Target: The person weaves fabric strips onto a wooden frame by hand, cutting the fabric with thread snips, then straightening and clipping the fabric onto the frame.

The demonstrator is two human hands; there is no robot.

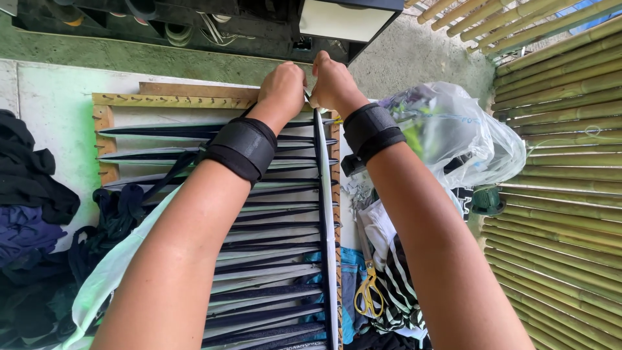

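Left of the wooden loom frame (170,99) lies a heap of dark cloth (29,194). At the frame's far edge the left hand (283,85) and the right hand (330,81) are both clenched on the end of a white fabric strip (326,194), which runs lengthwise across the dark cross-strips (272,233). Right of the frame lie yellow-handled scissors (368,288) and a clear plastic bag (453,129).

- A wooden frame (170,99) with pegs lies flat, strung across with dark cloth strips (272,227).
- A pale strip (327,214) runs lengthwise near its right edge.
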